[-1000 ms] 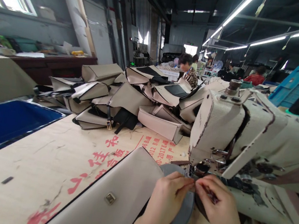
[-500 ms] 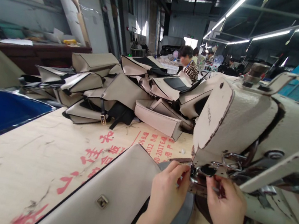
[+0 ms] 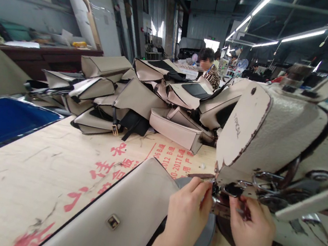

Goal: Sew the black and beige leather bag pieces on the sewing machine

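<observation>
At the needle end of a cream sewing machine [image 3: 243, 126], both of my hands work close together. My left hand [image 3: 187, 215] is closed in a pinch just left of the presser foot area; what its fingertips hold is hidden. On the other side, my right hand [image 3: 252, 230] pinches with thumb and fingers under the machine head. Something small, grey and dark red shows between its fingers, too unclear to name. A beige handbag [image 3: 122, 199] with black edging and a square metal clasp plate lies left of my left forearm, partly covered by it.
Several beige handbags [image 3: 138, 98] with black straps are heaped at the back of the wooden table [image 3: 37, 161]. A blue tray-like surface [image 3: 6, 124] borders the table on the left. A person in a patterned top [image 3: 212, 77] sits farther back.
The view has shifted slightly, so the machine and hands appear a little farther right and larger. Both hands keep their pinching pose at the needle area.
</observation>
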Tool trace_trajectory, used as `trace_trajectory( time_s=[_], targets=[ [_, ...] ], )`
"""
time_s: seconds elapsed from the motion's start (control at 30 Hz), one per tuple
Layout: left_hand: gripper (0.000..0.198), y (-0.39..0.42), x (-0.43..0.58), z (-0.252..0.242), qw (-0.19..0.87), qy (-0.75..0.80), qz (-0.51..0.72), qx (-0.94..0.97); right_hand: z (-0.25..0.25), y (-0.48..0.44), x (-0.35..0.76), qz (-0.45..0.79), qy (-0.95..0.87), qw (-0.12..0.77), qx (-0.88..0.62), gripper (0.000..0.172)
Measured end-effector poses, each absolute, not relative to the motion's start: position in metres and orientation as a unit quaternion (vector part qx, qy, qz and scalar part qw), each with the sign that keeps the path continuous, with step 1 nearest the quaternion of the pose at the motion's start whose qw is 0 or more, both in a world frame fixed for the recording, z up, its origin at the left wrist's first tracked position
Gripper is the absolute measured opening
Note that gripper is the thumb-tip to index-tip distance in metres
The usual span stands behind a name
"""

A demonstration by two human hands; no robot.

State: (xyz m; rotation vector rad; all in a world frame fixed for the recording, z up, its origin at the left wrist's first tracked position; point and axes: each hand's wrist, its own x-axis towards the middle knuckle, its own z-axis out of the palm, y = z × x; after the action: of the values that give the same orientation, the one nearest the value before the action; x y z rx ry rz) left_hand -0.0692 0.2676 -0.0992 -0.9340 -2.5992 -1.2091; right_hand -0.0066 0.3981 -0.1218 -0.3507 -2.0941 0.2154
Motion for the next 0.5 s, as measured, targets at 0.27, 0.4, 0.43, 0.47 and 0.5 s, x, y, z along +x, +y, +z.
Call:
trace_trajectory(
  time_s=[0.27,0.4,0.43,0.47,0.5],
  targets=[
    [0.016,0.2679,-0.0691,-0.0981,0.068,-0.867,-0.377,-0.319,-0.1217,0.3983,-0.0067,0.09,-0.859,0.486,-0.136,0.041],
    [0.016,0.2672,-0.0698,-0.0988,0.076,-0.873,-0.362,-0.317,-0.1212,0.398,-0.0067,0.087,-0.858,0.487,-0.138,0.041],
    [0.016,0.2671,-0.0699,-0.099,0.078,-0.874,-0.359,-0.318,-0.1212,0.398,-0.0068,0.086,-0.858,0.486,-0.139,0.041],
    [0.016,0.2671,-0.0699,-0.0993,0.08,-0.875,-0.355,-0.318,-0.1213,0.398,-0.0068,0.086,-0.858,0.486,-0.14,0.041],
    [0.017,0.2671,-0.0699,-0.0995,0.081,-0.876,-0.352,-0.32,-0.1215,0.3981,-0.0069,0.086,-0.859,0.486,-0.139,0.041]
  ],
)
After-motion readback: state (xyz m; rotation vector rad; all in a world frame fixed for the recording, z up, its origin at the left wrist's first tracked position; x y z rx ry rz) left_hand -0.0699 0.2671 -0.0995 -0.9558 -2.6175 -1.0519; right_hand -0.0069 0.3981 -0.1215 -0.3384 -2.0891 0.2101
